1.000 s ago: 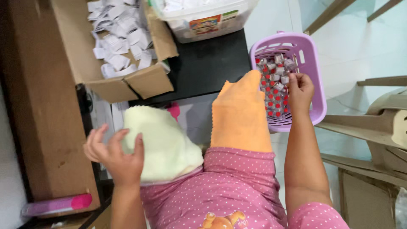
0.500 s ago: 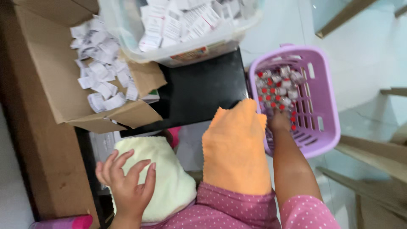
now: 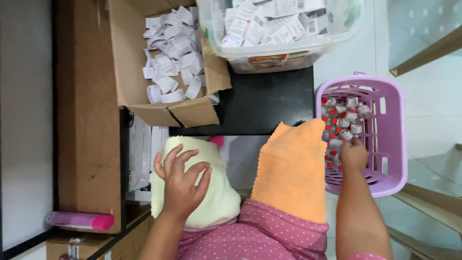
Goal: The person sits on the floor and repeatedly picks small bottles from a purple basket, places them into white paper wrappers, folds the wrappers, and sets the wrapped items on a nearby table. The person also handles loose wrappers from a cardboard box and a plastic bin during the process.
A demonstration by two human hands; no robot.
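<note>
Under the right hand [image 3: 353,155], small red-capped vials [image 3: 340,120] fill a purple basket [image 3: 392,144]; its fingers curl down among them, whether gripping one cannot be told. Across an orange cloth [image 3: 293,168], the left hand [image 3: 180,185] rests open-fingered on a pale yellow towel [image 3: 219,202].

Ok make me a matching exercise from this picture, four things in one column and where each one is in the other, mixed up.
Things:
1. small red-capped vials
2. folded paper slips
3. orange cloth
4. left hand

Places:
A. resting on the pale yellow towel
B. inside the cardboard box
C. in the purple basket
D. draped over the person's right knee

Pairs: 1-C, 2-B, 3-D, 4-A
</note>
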